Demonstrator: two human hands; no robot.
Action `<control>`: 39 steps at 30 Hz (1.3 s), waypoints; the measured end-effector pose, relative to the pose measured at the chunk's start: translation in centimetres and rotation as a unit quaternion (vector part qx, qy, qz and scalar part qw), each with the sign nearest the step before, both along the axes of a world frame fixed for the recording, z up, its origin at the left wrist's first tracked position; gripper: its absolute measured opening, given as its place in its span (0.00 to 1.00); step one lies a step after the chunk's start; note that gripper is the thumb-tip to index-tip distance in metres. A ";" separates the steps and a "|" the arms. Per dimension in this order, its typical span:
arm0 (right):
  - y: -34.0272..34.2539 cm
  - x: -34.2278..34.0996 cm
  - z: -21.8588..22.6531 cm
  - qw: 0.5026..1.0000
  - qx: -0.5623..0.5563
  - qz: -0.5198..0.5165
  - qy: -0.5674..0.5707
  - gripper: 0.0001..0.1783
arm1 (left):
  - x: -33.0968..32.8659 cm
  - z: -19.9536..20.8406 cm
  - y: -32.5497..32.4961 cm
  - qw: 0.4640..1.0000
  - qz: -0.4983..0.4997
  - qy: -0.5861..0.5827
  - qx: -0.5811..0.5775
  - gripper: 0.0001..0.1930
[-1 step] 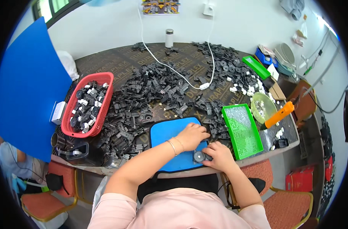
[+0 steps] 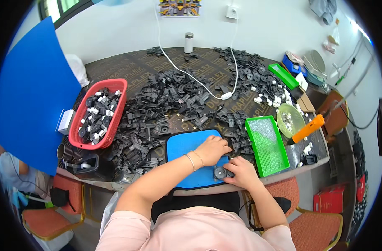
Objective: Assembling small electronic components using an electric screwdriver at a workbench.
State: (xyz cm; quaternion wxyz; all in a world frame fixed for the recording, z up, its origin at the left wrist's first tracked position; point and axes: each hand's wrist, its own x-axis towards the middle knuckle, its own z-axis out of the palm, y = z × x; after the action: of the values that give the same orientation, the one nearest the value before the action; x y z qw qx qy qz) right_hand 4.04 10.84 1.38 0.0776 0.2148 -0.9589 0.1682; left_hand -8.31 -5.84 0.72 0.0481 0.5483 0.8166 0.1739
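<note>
A blue mat (image 2: 187, 146) with a black border lies at the table's near edge, under my hands. At its right side my right hand (image 2: 242, 172) has thumb and fingers closed around a black plastic part with a round disc (image 2: 220, 172), which rests on the mat. Just beyond it is my left hand (image 2: 216, 149), its fingers curled down at the mat's right edge. The fingertips are hidden, so what they hold, if anything, cannot be made out. Loose black plastic parts (image 2: 174, 94) are heaped past the mat.
A red basket (image 2: 123, 100) of black and white parts stands at left, near a tape dispenser (image 2: 90, 167). To the right are a green tray (image 2: 261, 161), a pale green bowl (image 2: 297, 130) and an orange-handled tool (image 2: 309, 129). A white cord (image 2: 191, 76) crosses the heap.
The whole view has shifted slightly. My hands and the black part keep their places on the mat.
</note>
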 end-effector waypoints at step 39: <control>3.0 -11.6 9.7 0.949 -0.151 -0.070 -0.266 0.20 | 7.2 1.9 -22.6 0.907 0.415 0.058 -0.037 0.46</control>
State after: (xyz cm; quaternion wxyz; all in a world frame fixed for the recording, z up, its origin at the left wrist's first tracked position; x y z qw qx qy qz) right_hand -7.57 13.81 11.12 -0.1370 0.0800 -0.9208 0.3562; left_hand -1.09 -28.45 2.59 -0.0558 0.1668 0.9776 0.1154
